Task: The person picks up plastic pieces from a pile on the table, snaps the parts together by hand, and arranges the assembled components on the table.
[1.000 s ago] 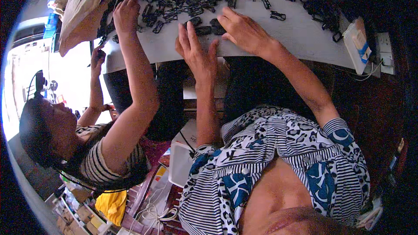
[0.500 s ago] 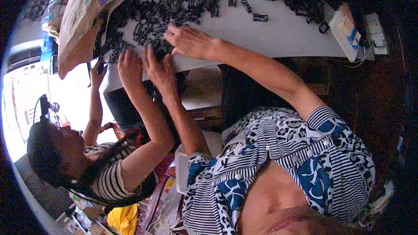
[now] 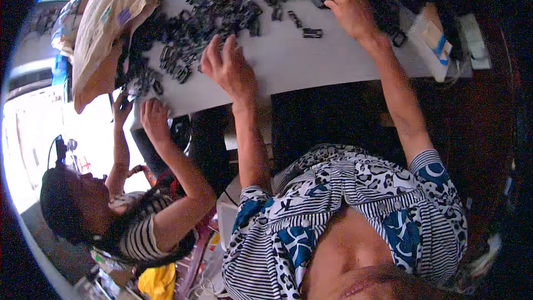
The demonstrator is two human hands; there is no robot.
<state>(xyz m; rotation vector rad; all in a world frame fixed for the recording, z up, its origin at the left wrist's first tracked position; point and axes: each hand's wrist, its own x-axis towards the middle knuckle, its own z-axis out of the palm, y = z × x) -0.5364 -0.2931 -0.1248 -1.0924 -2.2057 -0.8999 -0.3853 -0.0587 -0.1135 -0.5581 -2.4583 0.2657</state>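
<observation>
Small black rectangular frame-like plastic parts lie heaped on the white tabletop. My left hand is over the near edge of this heap, fingers spread and slightly bent, with nothing visible in them. Farther right, my right hand reaches across the table, its fingers apart and half curled. Its fingertips are beside a black part at the edge of the far pile; whether they touch it I cannot tell. A few loose parts, including one small black frame, lie between my hands.
At my left a co-worker in a striped top has a hand at the table's near edge and another by a large tan sack. On the right stand a white box-like holder and a white power strip.
My right hand has moved from the left heap far to the right. My left hand has shifted right and lifted a little. The co-worker's nearer hand has drawn back from the parts.
</observation>
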